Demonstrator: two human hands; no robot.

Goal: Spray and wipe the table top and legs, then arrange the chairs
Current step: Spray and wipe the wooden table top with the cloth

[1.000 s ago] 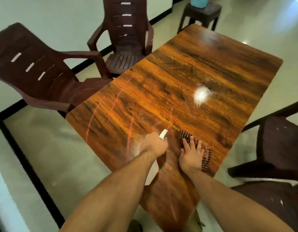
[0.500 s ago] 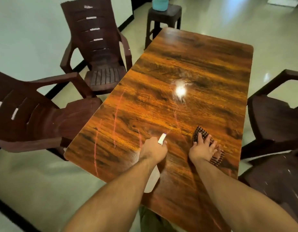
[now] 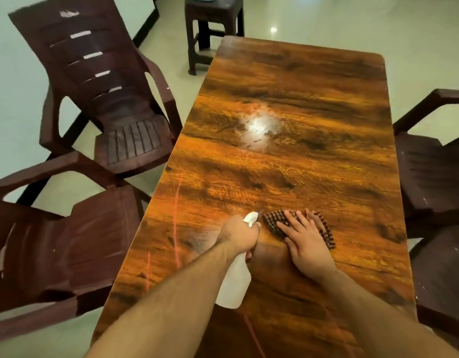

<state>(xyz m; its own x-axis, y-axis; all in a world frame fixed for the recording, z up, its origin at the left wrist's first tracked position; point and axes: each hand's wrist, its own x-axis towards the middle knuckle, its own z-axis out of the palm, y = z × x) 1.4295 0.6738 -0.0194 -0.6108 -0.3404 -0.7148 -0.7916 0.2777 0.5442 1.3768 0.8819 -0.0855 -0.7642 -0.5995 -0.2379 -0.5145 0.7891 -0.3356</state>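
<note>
A glossy wood-grain table top (image 3: 300, 99) runs away from me. My left hand (image 3: 240, 235) grips a white spray bottle (image 3: 234, 282) by its neck, nozzle pointing forward, the bottle's body hanging toward me above the table. Just right of it my right hand (image 3: 304, 240) lies flat with spread fingers on a dark checked cloth (image 3: 274, 220), pressing it onto the table top. The table legs are hidden under the top.
Two dark brown plastic armchairs stand at the left side, one near (image 3: 55, 249) and one farther (image 3: 107, 99). Two more chairs (image 3: 429, 171) stand at the right edge. A dark stool (image 3: 212, 24) carrying a teal object stands beyond the far end. Pale tiled floor surrounds everything.
My view has swung round to face along the table's length. My right hand with the cloth has slid left, closer to the left hand and the bottle.
</note>
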